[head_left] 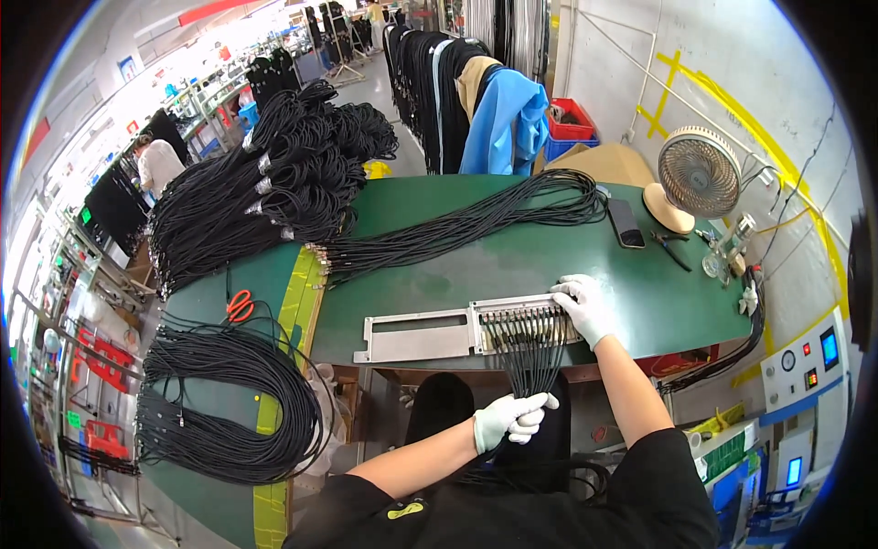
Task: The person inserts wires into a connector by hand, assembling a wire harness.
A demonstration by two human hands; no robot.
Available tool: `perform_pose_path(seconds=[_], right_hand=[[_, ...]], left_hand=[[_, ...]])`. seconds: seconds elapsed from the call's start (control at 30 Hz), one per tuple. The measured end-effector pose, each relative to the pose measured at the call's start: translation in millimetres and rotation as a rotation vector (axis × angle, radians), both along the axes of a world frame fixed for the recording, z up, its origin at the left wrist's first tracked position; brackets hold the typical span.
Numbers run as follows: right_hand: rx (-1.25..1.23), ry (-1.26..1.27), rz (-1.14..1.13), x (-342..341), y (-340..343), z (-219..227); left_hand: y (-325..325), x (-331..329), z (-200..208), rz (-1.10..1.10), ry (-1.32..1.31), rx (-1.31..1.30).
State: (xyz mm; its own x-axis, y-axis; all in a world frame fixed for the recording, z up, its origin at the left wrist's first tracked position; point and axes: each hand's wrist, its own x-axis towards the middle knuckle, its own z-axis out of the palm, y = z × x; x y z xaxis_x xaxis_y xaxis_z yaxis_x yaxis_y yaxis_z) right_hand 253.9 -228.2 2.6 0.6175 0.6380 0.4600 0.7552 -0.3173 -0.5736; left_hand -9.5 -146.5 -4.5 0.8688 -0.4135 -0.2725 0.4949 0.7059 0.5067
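Black cables, splayed along the slotted right half of a metal fixture at the near edge of the green surface, then bunched together below that edge. Wrapped there by the gloved left grip, closed round with curled fingers. Touched at the fixture's right end by the gloved right grip, partly bent; not possible to make out whether pinching or only pressing.

Likely light singly, weightier as a bunch; supple, somewhat springy, perhaps slippery along the smooth jackets. Probably stiffer and more delicate at the connector ends. Best taken round the jackets, below the fixture, without tugging sideways. For the fixture, seemingly rigid, better to steady by the frame.

Farther out: behind, a long cable bundle, a phone, pliers and a desk fan; leftward, orange-handled scissors, looped cables and a big cable heap.
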Motion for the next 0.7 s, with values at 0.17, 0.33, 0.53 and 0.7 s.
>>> perform_pose_path(seconds=[0.17,0.33,0.53,0.7], right_hand=[[-0.003,-0.022,-0.007,-2.8,-0.2,0.8],[-0.003,-0.047,-0.006,1.8,-2.0,-5.1],[0.125,0.334,0.103,2.3,-1.9,10.9],[0.404,0.765,0.109,-58.7,-14.9,29.5]], left_hand=[[-11.1,0.0,9.1,-0.004,0.071,0.171],[-31.2,-12.8,19.4,-0.200,-0.037,-0.097],[-16.8,-49.7,77.4,-0.236,-0.209,0.297],[45.2,-73.5,119.8,0.358,-0.302,0.156]])
